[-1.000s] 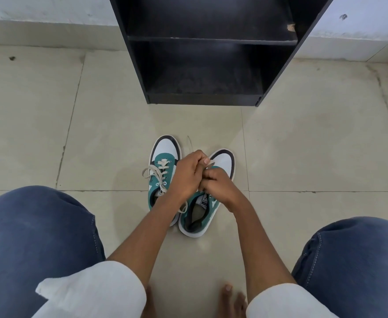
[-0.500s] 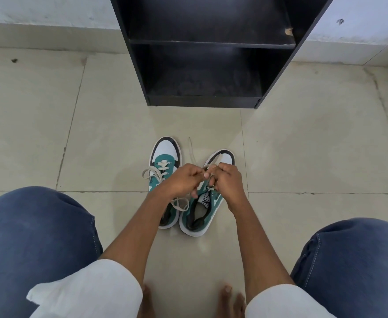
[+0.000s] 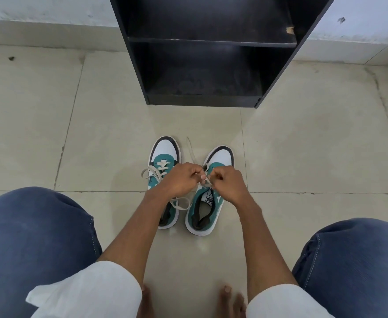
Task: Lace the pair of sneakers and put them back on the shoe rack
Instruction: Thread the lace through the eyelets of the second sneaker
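The left sneaker (image 3: 163,180) is sitting laced on the floor (image 3: 73,134). We are lacing the right sneaker (image 3: 208,198) beside it, our left hand (image 3: 184,177) and right hand (image 3: 228,182) both pinching its lace (image 3: 205,181). Next, we judge, comes threading the remaining eyelets, then the rack (image 3: 202,97).
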